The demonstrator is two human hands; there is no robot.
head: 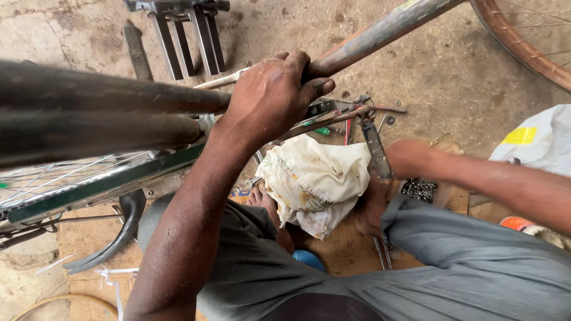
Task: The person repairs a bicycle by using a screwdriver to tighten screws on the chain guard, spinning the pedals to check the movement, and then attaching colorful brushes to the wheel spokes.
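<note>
— Steel bicycle frame tube (380, 32) runs across the floor, and the left hand (270, 98) is wrapped tight around it, steadying it?
— Yes. Right hand (375, 205) is lower, beside the stained cloth bag (315, 181), seemingly gripping a flat metal tool (376, 148); its fingers are blurred. Next, I judge, tool must meet frame squarely.
</note>
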